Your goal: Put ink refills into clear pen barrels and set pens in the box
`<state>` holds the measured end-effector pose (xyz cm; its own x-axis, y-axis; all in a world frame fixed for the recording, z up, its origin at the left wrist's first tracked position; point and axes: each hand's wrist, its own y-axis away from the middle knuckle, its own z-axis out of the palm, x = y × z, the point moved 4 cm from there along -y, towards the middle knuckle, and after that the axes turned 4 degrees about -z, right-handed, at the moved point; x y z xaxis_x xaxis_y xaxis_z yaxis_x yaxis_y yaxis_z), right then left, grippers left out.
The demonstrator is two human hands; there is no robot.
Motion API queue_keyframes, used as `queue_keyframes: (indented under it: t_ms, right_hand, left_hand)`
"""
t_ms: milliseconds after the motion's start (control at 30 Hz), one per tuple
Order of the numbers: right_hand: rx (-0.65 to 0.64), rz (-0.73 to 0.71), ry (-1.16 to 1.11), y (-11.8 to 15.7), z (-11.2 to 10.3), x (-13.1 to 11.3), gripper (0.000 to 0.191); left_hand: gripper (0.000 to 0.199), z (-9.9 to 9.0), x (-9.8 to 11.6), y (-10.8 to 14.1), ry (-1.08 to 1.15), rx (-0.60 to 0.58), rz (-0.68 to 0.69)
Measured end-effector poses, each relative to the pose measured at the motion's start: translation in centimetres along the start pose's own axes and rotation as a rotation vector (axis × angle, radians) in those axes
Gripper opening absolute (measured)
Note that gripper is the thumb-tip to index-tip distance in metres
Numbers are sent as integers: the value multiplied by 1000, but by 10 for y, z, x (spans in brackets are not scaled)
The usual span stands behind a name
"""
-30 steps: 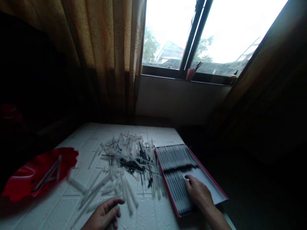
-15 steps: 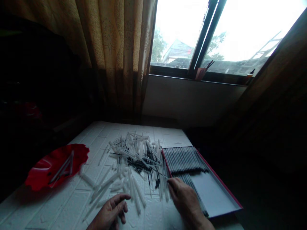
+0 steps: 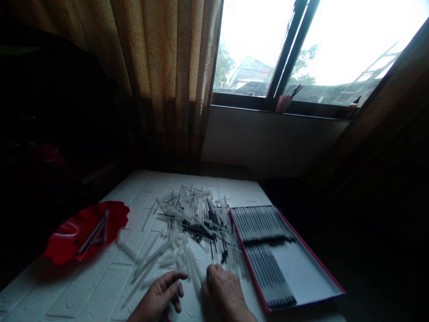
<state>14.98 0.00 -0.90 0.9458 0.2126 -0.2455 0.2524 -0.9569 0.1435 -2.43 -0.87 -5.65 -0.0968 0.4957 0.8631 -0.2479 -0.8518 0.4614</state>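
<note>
My left hand is over the near edge of the table, its fingers loosely bent and apart, with nothing visible in them. Just right of it, my right hand has its fingers drawn together at the near side of the pile; the back of the hand hides anything in them. Ahead of both hands lies a loose heap of clear plastic tubes, mixed with thin black sticks. To the right, a shallow box with a red rim holds two rows of clear tubes with black ends.
A red scalloped dish with a few tubes in it stands at the left on the white brick-patterned table. Beyond the table are a curtain and a window. A small holder with sticks is on the sill.
My right hand has moved left, away from the box to the pile's near edge, uncovering the box's lower row. My left hand keeps about the same place and pose. The view has shifted slightly.
</note>
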Motion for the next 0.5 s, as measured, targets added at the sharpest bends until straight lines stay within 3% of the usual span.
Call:
queue_keyframes:
  t_ms: [233, 367, 500]
  right_hand:
    - [-59, 46, 32, 4, -3, -3, 28]
    - [59, 77, -68, 18, 5, 19, 18]
    - [269, -12, -346, 32, 30, 46, 17]
  left_hand:
    - [69, 1, 4, 1, -9, 6, -11]
    - [69, 2, -2, -2, -50, -15, -2]
    - [53, 4, 6, -4, -196, -25, 31]
